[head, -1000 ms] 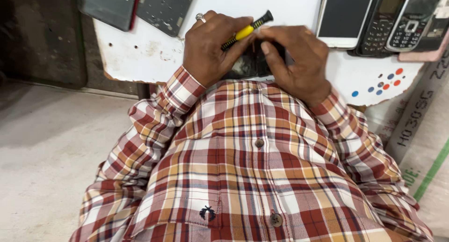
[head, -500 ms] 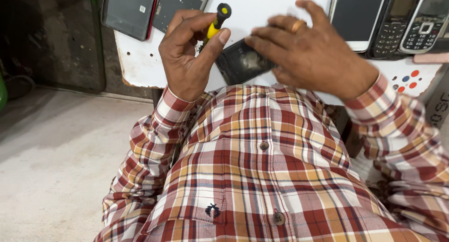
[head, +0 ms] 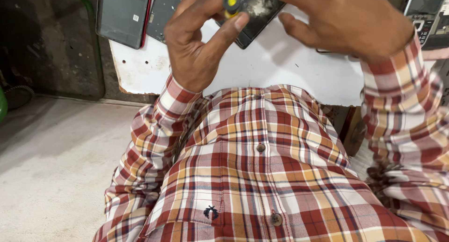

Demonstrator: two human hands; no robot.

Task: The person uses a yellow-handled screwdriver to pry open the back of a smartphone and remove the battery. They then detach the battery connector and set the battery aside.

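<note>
**Desk:** What do you have in the head view?

**Me:** I'm looking down over a plaid shirt [head: 262,176] in red, orange and white, with both hands raised to the top of the frame. The left hand [head: 201,45] is closed around a small screwdriver [head: 231,1] — black handle with a yellow end cap that faces the camera. Thumb and fingertips pinch the handle near the upper centre.

**Desk:** And the other hand?

**Me:** The right hand [head: 346,22] spreads across the upper right, fingers curled over a dark flat phone [head: 259,10] that has a pale scuffed patch on it. I can see the fingers lying against it, so I read it as a grip on the phone, though the top edge of the frame cuts off most of the hold.

**Desk:** Where is the screwdriver relative to the phone?

**Me:** Just left of it, overlapping its edge in the picture; whether the tip touches I cannot tell — the tip is hidden.

**Desk:** Surroundings?

**Me:** A white board [head: 280,69] with chipped edges sits under the hands. At the upper left a dark phone with a red edge [head: 122,15] lies on it, and a keypad handset [head: 423,24] shows at the upper right. Bare concrete floor [head: 56,167] fills the lower left.
</note>
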